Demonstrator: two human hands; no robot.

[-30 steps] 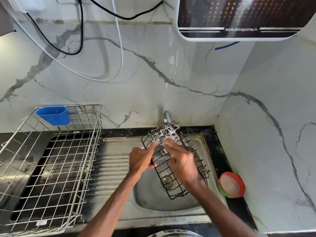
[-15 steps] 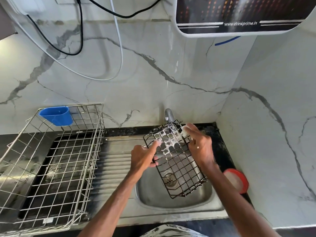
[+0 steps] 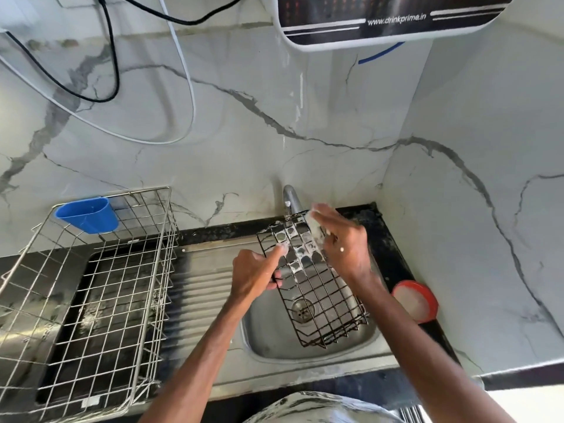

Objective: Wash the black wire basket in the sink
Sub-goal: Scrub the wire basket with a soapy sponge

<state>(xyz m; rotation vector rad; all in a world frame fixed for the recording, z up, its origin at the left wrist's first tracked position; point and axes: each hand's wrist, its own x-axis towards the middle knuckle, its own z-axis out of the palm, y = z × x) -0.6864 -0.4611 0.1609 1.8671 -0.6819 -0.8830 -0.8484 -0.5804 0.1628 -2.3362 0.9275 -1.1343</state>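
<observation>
Sink (image 3: 268, 337) | black wire basket (image 3: 323, 300) tilted, sudsy (far end) | left fingers (image 3: 274, 254) grip it | right fingers (image 3: 331, 215) pinch pad (image 3: 314, 226)

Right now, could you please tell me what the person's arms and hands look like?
Both forearms are bare, no sleeves in view. The right hand shows a small pale dot, perhaps a ring; the left hand wears nothing visible.

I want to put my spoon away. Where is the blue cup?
In the head view, the blue cup hangs on the back rim of the silver wire rack, left of the tap.
</observation>
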